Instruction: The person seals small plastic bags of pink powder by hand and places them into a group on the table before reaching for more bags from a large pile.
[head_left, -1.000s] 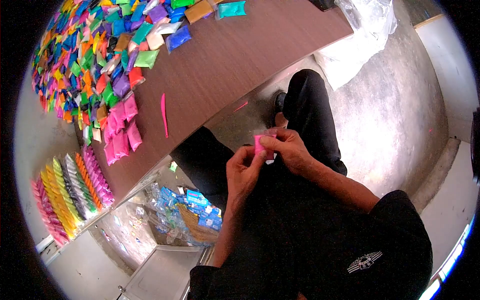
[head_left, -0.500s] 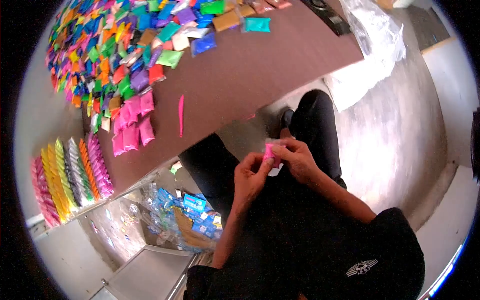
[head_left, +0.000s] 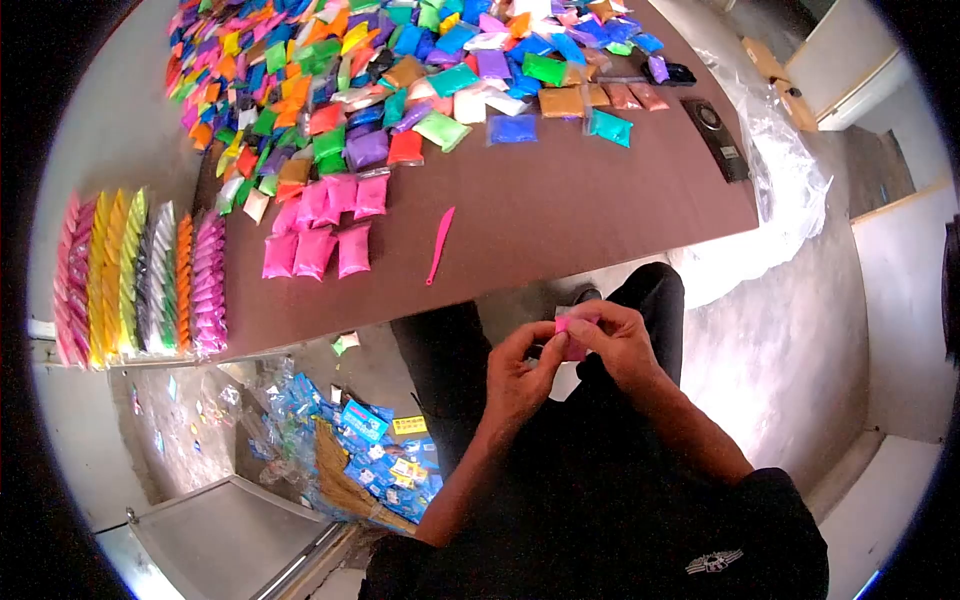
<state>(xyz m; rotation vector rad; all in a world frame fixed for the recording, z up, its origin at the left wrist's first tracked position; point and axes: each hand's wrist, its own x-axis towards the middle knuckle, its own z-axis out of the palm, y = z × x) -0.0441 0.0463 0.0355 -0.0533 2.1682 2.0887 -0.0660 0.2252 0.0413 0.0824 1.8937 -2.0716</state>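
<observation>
A small pink packet (head_left: 573, 347) in clear film is held in front of my body, above my lap. My left hand (head_left: 522, 372) pinches its left side between thumb and fingers. My right hand (head_left: 622, 347) grips the upper right of it, thumb pressed on the film, and the fingers cover much of the packet. On the brown table (head_left: 560, 215) beyond, several pink packets (head_left: 314, 254) lie grouped at the left. To their right rests a flat pink knife-shaped tool (head_left: 439, 246).
A large heap of coloured packets (head_left: 365, 148) covers the table's far side. Twisted coloured packs (head_left: 208, 285) stand along its left end. A black device (head_left: 716, 138) lies at the right, near clear plastic sheeting (head_left: 785, 200). Below are a broom (head_left: 332, 462) and blue wrappers (head_left: 385, 440).
The camera view has shifted, showing more of the table's right side. Both hands keep hold of the pink packet, with the right fingers now covering more of it.
</observation>
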